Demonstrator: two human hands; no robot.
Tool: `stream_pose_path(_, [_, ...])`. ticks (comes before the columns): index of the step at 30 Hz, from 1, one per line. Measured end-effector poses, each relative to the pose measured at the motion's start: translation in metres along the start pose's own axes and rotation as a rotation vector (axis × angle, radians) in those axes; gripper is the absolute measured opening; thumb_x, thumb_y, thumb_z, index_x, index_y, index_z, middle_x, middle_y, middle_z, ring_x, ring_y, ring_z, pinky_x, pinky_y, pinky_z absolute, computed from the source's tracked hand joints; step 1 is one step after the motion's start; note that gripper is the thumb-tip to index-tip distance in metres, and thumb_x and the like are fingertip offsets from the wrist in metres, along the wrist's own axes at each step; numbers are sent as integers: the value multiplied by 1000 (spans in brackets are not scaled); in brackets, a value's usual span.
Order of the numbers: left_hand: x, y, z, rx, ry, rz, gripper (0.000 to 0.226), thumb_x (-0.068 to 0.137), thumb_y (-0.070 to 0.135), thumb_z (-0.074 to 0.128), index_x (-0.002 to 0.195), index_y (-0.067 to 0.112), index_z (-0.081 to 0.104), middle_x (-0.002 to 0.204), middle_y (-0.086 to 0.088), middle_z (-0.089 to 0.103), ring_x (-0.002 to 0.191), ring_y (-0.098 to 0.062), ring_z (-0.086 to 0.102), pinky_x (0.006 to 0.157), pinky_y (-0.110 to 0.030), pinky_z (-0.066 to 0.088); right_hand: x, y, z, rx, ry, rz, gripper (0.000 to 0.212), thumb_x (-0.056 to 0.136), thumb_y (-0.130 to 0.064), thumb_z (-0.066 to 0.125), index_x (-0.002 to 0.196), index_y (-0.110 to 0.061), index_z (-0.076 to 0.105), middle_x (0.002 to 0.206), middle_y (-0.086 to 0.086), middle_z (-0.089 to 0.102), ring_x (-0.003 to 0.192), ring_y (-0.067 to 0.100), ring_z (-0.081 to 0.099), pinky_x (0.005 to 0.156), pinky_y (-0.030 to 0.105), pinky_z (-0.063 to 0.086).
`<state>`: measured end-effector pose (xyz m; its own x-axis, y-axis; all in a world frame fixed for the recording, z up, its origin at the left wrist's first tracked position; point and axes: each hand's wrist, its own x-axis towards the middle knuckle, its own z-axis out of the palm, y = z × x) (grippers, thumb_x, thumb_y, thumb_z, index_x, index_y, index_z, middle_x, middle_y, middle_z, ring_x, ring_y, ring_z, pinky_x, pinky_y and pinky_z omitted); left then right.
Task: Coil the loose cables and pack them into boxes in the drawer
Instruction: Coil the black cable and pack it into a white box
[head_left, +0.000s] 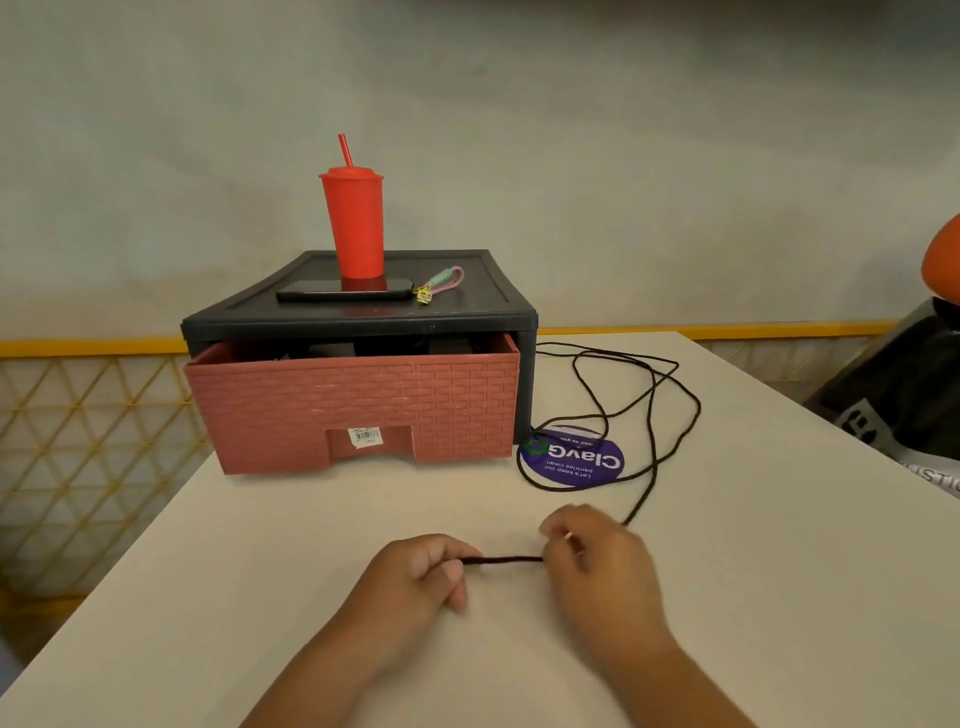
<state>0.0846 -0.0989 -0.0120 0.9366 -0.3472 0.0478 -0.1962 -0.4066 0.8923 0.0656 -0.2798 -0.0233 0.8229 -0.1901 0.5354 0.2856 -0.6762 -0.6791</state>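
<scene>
Pale wall and a yellow lattice rail back the white desk (260, 597). At 12 o'clock a black drawer unit (358, 322) stands with its brick-patterned drawer (353, 410) pulled partly out; we make out only dark shapes inside. On top, a red tumbler (353, 223) hides part of a phone (332, 296). Near 6 o'clock our left hand (421, 571) and blurred right hand (597, 556) each pinch the black cable (504, 559), with a short stretch taut between them. Its remainder sprawls loose toward 2 o'clock, over a purple sticker (571, 462). An orange object (943, 260) at 3 o'clock is cut off.
</scene>
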Motion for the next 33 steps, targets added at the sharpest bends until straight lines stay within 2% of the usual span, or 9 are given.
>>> stream_pose_path(7, [-7,1,-11,-18,-344,135,25,93,16,46,78,30,61,57,18,61,60,7,50,66,-9,37,44,41,-14,-326,-66,312,44,87,-30,45,130,-20,52,139,2,44,125,27,36,103,32,28])
stream_pose_path(10, [-12,3,-30,-417,-547,157,13,88,32,59,85,22,67,63,13,64,66,1,57,70,-12,42,57,52,-22,-488,-250,331,45,90,-27,45,135,-25,46,146,-3,36,132,24,31,108,33,24])
stream_pose_path(12, [-15,0,-45,-835,-641,248,17,96,17,49,101,11,63,77,1,66,80,-14,60,80,-23,44,60,57,-30,-530,-260,357,39,89,-26,47,127,-25,53,139,-3,44,127,24,38,105,35,28])
stream_pose_path(14, [-15,1,-57,-1181,-546,302,23,98,3,32,108,-1,52,86,-9,60,87,-24,55,89,-34,37,61,62,-35,-511,-188,366,24,87,-25,52,109,-22,62,123,3,54,117,29,43,99,37,33])
stream_pose_path(21, [4,-39,-91,-1272,-107,150,57,100,34,3,111,8,53,78,0,35,67,-11,33,78,-25,30,67,53,-52,-346,262,323,26,98,-31,40,90,-6,47,79,13,55,77,31,46,66,35,33])
stream_pose_path(23, [8,-35,-88,-1375,-165,77,37,95,32,33,85,10,61,63,2,37,54,-9,30,65,-22,39,69,54,-64,-179,520,445,29,99,-33,33,97,-8,46,79,13,55,80,31,49,71,37,35])
stream_pose_path(26, [-1,-39,-92,-1428,210,45,30,52,24,74,48,18,44,43,9,26,33,-6,20,37,-18,32,70,62,-86,260,856,623,20,98,-30,27,98,-16,41,67,6,56,59,21,55,60,34,43])
stream_pose_path(29, [6,-54,-97,-1572,69,157,30,69,31,70,54,15,49,49,5,35,39,-9,31,50,-21,37,65,65,-102,496,980,665,16,96,-25,23,100,-17,37,62,-3,52,41,4,51,50,24,41])
stream_pose_path(33, [6,-71,-101,-1523,-148,238,58,99,44,18,86,4,58,80,-12,60,68,-22,49,78,-27,30,65,61,-99,152,716,544,11,97,-21,38,97,-19,49,78,1,57,77,21,60,73,35,46])
